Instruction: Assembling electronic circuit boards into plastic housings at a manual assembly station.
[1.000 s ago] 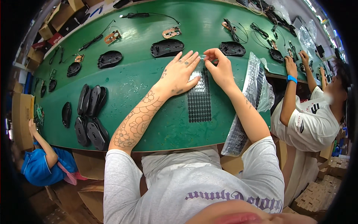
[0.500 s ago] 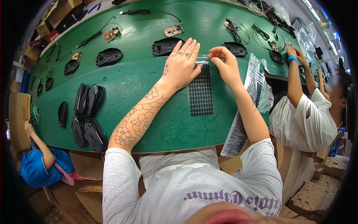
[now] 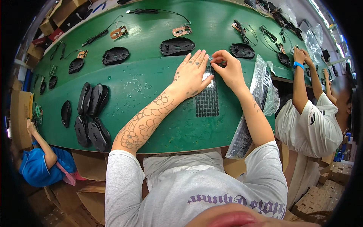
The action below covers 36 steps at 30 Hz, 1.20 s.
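Note:
A clear sheet (image 3: pixel 207 103) bearing rows of small black oval pads lies on the green table in front of me. My left hand (image 3: pixel 192 75) rests flat over its upper left part, fingers stretched out and thumb reaching across the pads. At the sheet's top edge my right hand (image 3: pixel 229 69) has thumb and forefinger closed in a pinch; whatever is between them is too small to make out. Just beyond my left fingertips sits a black mouse base shell (image 3: pixel 177 46). Another mouse base (image 3: pixel 242 51) lies beyond my right hand.
Several black mouse top shells (image 3: pixel 98 134) are grouped at left. Circuit boards with cables (image 3: pixel 182 30) line the far side. A plastic bag with more pad sheets (image 3: pixel 252 94) lies beside my right forearm. Co-workers sit at right (image 3: pixel 312 125) and left (image 3: pixel 45 164).
My right thumb and forefinger have closed together at the sheet's top edge. The left hand has slid slightly down and right over the sheet. The whole view has shifted a little.

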Available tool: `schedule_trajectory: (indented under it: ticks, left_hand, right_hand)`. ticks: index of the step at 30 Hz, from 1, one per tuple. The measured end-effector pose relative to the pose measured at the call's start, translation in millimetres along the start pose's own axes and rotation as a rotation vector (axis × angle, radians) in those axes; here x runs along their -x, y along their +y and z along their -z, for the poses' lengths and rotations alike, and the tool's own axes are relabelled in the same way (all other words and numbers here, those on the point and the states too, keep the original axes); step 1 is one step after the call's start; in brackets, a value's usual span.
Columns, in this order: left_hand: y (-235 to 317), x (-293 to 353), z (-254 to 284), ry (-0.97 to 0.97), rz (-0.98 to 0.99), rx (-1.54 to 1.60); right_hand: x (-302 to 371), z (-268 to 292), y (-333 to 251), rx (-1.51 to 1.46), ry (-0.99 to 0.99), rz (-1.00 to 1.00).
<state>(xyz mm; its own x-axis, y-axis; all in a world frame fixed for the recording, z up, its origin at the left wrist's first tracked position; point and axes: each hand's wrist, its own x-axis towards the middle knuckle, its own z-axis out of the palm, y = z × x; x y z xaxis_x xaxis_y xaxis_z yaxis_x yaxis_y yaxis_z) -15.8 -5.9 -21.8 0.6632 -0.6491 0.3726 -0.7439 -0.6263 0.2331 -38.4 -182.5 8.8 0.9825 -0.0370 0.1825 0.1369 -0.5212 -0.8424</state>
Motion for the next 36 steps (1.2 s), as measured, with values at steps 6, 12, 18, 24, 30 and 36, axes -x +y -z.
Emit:
schedule_trajectory:
  ticks: [6, 12, 18, 24, 30, 36]
  left_hand:
    - [2.7, 0.0, -5.0, 0.005, 0.041, 0.054]
    - [-0.8, 4.6, -8.6, 0.019, 0.013, 0.069]
    - [-0.4, 3.7, -8.6, -0.003, 0.01, 0.063]
    - [-0.9, 3.6, -4.8, -0.037, 0.014, 0.032]
    - [-0.6, 4.8, -4.2, -0.025, 0.012, 0.027]
    - [1.0, 5.6, -3.4, -0.013, 0.004, 0.022]
  right_hand:
    - [-1.8, 2.5, 9.7, -0.104, -0.07, -0.008]
    - [-5.2, -2.6, 7.8, -0.121, -0.053, -0.063]
    - [-4.4, -0.8, 5.1, -0.046, -0.053, -0.057]
    - [-3.1, -2.8, 0.8, -0.008, -0.054, -0.043]
    - [-1.1, -7.4, 2.9, -0.026, -0.025, -0.006]
    - [1.0, -9.0, 0.4, 0.082, -0.014, 0.08]
